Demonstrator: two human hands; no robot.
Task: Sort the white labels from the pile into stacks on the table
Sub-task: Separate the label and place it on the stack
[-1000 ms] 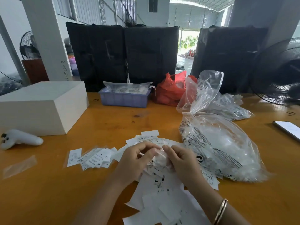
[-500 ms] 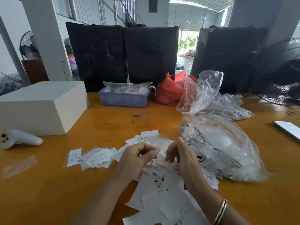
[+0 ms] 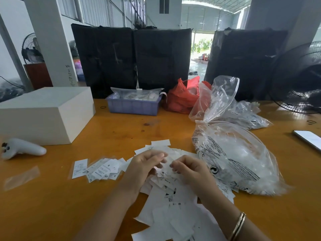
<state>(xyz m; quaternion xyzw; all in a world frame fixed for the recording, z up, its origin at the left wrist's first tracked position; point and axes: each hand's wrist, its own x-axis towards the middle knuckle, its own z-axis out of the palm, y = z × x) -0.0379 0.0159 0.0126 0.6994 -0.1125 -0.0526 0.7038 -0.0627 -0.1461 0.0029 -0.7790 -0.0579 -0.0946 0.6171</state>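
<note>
Working over the pile of white labels (image 3: 171, 193) at lower centre, the left hand (image 3: 142, 168) and right hand (image 3: 189, 168) have drawn close again after parting half a second ago, fingertips curled round a blurred label between them. It looks like another one being peeled free. Sorted stacks (image 3: 98, 168) sit left of the hands on the table (image 3: 52, 206), so sorting has far to go.

The loose pile of white paper labels (image 3: 173, 218) ran off the bottom edge; motion blurred both hands' fingertips (image 3: 160, 156).
</note>
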